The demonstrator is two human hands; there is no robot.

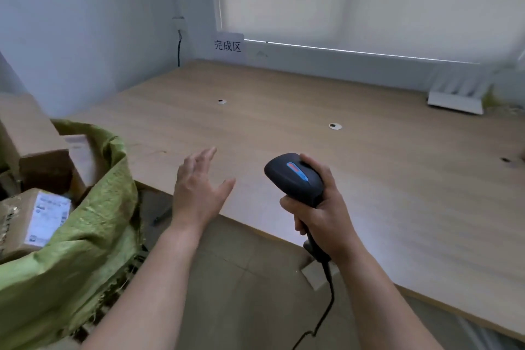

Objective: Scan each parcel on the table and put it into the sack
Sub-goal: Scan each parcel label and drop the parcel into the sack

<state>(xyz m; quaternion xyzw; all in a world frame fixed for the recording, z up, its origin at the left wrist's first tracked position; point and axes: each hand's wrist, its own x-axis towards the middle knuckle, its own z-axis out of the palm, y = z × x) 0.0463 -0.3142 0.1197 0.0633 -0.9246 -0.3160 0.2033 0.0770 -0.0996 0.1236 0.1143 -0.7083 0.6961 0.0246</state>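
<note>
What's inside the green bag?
Cardboard parcels. The green sack holds a box with a white label near the front and bigger brown boxes behind it. Anything deeper down is hidden by the boxes and the sack's cloth.

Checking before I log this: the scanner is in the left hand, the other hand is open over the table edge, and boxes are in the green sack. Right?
Not quite. The head view shows the scanner gripped by the right hand; the left hand is the open one. Boxes are in the green sack.
</note>
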